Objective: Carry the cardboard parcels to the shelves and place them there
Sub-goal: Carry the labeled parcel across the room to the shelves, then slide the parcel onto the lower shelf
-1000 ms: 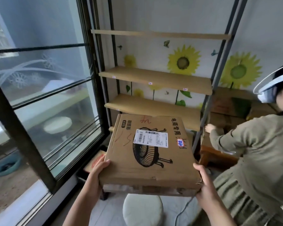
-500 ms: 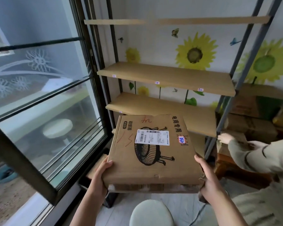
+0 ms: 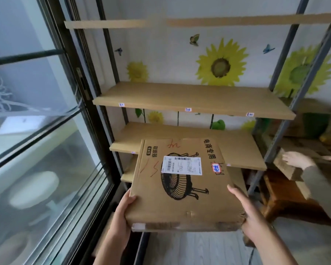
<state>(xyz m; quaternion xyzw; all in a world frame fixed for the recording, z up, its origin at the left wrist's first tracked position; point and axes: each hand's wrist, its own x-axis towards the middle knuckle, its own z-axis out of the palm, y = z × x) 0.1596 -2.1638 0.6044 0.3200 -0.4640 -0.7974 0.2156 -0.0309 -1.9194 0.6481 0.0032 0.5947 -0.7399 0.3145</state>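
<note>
I hold a flat cardboard parcel (image 3: 182, 201) level in front of me; it bears a black heater drawing, a white shipping label and red scribbles. My left hand (image 3: 122, 213) grips its near left corner and my right hand (image 3: 245, 209) grips its right side. Its far edge overlaps the front of a wooden shelf (image 3: 243, 150) of the metal-framed rack. A higher shelf (image 3: 189, 98) and a top shelf (image 3: 237, 21) are bare.
A large glass window with a dark frame (image 3: 80, 96) runs along the left. On the right another person's hand (image 3: 296, 159) holds a cardboard box (image 3: 287, 167) above a wooden stool (image 3: 283, 197), with more parcels (image 3: 313, 119) on the neighbouring rack.
I have stepped closer to the rack with the parcel, whose far edge now reaches over the lower shelf. The white stool below has left view. The other person has shifted right.
</note>
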